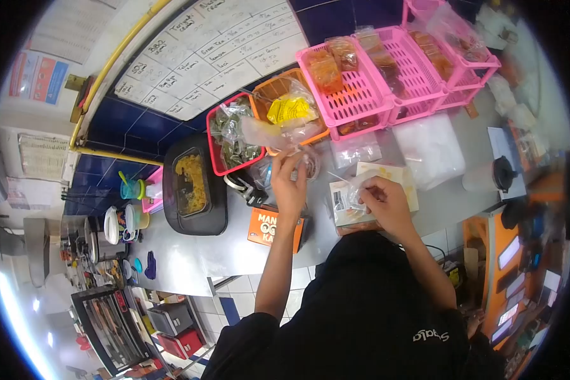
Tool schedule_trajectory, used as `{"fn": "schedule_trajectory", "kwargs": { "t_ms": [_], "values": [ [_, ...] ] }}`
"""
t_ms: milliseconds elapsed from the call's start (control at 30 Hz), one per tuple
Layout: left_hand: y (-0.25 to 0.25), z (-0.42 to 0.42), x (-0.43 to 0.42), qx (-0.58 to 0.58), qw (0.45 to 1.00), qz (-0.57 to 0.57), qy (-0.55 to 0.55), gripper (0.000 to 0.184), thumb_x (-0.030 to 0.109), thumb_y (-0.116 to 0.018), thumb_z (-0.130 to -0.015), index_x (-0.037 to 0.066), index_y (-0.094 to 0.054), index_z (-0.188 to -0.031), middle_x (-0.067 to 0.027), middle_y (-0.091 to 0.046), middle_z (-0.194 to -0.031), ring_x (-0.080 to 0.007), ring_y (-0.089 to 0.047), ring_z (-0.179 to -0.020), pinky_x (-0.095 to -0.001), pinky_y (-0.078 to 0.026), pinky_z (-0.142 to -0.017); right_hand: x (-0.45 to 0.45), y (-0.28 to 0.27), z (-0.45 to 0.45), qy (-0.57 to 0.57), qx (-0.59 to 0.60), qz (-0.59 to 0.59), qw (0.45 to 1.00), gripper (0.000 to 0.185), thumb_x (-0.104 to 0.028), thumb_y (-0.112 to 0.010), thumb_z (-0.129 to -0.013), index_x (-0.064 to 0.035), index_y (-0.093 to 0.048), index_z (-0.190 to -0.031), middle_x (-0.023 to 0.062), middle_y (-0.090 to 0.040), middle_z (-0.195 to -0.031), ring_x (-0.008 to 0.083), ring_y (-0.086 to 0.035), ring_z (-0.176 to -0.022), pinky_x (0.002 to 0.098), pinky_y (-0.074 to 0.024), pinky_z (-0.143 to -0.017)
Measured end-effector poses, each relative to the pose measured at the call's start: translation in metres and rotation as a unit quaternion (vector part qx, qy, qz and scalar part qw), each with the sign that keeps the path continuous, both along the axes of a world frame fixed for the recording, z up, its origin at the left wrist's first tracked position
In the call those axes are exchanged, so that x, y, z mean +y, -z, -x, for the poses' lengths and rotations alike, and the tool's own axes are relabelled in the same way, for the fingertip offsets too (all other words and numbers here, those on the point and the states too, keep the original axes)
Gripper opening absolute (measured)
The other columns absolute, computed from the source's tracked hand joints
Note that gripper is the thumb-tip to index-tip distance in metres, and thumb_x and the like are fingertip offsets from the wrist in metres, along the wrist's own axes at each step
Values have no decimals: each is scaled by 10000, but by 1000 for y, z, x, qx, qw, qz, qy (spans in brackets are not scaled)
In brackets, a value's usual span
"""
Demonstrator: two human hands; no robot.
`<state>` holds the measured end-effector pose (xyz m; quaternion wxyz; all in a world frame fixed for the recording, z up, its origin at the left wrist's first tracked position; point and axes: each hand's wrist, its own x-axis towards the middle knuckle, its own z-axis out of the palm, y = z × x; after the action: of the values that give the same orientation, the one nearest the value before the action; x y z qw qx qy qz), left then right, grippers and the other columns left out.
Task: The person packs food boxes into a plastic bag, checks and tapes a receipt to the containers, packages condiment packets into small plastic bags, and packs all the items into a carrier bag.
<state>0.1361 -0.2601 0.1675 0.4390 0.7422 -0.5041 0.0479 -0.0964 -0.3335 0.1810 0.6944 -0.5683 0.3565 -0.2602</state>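
My left hand [289, 183] reaches over the counter, its fingers stretched out and a little apart at the edge of a round clear plastic tub [311, 162]. Small dark contents show through the tub; I cannot make them out. Below that wrist stands an orange printed box [271, 228]. With bent fingers, my right hand [386, 201] pinches a small clear plastic bag [354, 188]. It hangs over a printed carton [343, 202] close to my body. Whatever the bag holds is too blurred to tell.
A red basket [216, 152] with bagged greens and an orange basket [259, 104] with a yellow packet stand against the wall. Pink crates [361, 104] hold bagged food. White plastic sheets [429, 152] lie at right. A black-rimmed tray [216, 218] of yellow food sits left.
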Motion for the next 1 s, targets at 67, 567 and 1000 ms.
{"fn": "schedule_trajectory", "kwargs": {
  "t_ms": [67,567,1000],
  "values": [
    [9,-6,0,143,989,35,-13,199,15,-705,-897,-25,-711,-1092,-182,-701,-1097,-219,-695,-940,-334,-574,-793,0,4,-1,4,12,22,1000,112,-83,-691,-936,20,-690,-978,49,-703,-812,86,-650,-719,243,-514,-651],
    [-3,15,2,457,883,15,109,129,97,-600,-1001,10,-693,-983,6,-655,-897,-66,-527,-790,-237,-433,-758,6,13,-6,22,16,84,996,101,-86,-697,-923,8,-696,-958,36,-700,-797,66,-624,-683,235,-498,-627],
    [-5,20,16,400,894,-67,189,277,37,-550,-1015,9,-712,-1239,-83,-711,-970,-140,-648,-913,-282,-475,-861,3,7,-12,26,67,106,992,140,-128,-711,-893,2,-713,-945,76,-721,-767,114,-660,-657,269,-527,-634]
  ]
}}
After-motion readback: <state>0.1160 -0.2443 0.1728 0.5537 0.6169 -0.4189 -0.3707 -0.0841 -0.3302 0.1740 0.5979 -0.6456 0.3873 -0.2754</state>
